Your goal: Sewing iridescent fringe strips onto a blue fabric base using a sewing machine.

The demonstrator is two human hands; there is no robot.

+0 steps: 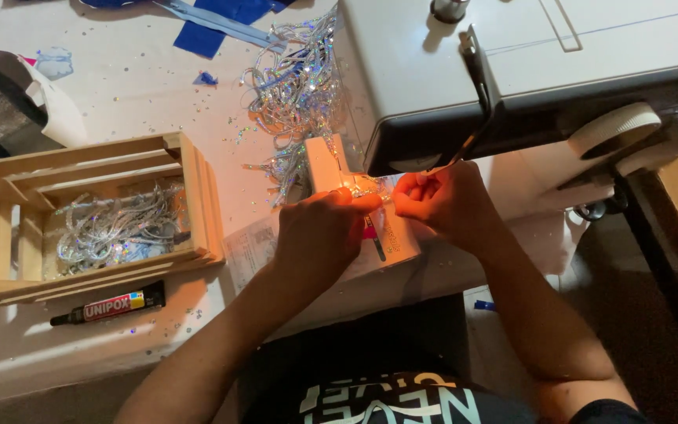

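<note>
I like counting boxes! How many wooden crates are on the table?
1. The wooden crate sits on the table's left side, left of the left hand, with shiny silver strips inside. Its left end runs out of view, so others could be hidden.

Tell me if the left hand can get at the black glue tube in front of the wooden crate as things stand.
Probably yes. The black glue tube lies in the open on the table edge, nothing over it, on the left hand side. That hand would first have to let go of the glittery piece it pinches.

Silver holographic trim (pixel 296 86), blue fabric (pixel 213 27), black glue tube (pixel 111 305), white sewing machine (pixel 512 63).
</note>
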